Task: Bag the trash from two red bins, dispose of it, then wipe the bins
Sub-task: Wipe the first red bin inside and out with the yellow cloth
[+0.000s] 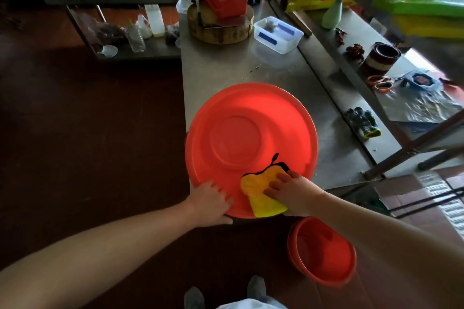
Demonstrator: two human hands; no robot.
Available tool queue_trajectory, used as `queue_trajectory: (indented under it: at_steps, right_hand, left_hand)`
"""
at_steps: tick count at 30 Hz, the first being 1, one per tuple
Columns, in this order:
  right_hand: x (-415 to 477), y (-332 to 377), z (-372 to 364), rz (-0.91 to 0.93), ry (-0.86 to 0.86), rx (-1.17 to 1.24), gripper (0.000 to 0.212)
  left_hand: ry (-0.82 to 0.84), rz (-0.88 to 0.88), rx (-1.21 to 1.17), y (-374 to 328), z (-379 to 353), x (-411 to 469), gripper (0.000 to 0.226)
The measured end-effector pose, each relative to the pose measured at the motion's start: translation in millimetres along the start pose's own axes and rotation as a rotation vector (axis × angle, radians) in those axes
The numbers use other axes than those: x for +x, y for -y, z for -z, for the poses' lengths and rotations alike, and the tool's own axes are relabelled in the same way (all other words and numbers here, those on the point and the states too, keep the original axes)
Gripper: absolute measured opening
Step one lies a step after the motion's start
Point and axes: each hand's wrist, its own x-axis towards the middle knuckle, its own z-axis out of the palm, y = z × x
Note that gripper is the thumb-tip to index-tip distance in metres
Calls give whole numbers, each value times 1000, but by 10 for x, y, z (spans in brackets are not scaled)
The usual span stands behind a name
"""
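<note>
Steel counter [251, 65] bears the upturned red bin [238, 120] at its near edge, left hand [211, 203] gripping its rim, right hand [293, 193] pressing a yellow cloth [261, 195] flat-fingered on its base: wiping is in hand, and the floor bin [324, 258] probably comes next.

Dim floor, window glare right — fisheye edges

Red upturned bin [251, 133], yellow-orange cloth [261, 193] edged black, second red bin [322, 251], white tub [277, 34] with blue tape.
</note>
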Motion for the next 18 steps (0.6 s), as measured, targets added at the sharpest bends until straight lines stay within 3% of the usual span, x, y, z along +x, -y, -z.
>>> queue_trajectory:
  at_steps: [4, 7, 11, 15, 18]
  right_hand:
    - [34, -17, -21, -41, 74, 105, 87]
    - [100, 84, 35, -141, 232, 376, 103]
    - [303, 282, 34, -118, 235, 421, 60]
    - [569, 416, -26, -260, 149, 471, 56]
    - [843, 491, -92, -258, 12, 546, 56]
  left_hand:
    - [-25, -5, 13, -105, 1, 108, 61]
    - [-25, -50, 80, -102, 36, 140, 61]
    - [-58, -105, 139, -80, 51, 165, 61]
    - [-91, -123, 159, -91, 47, 172, 63]
    - [-110, -121, 226, -78, 5, 141, 63]
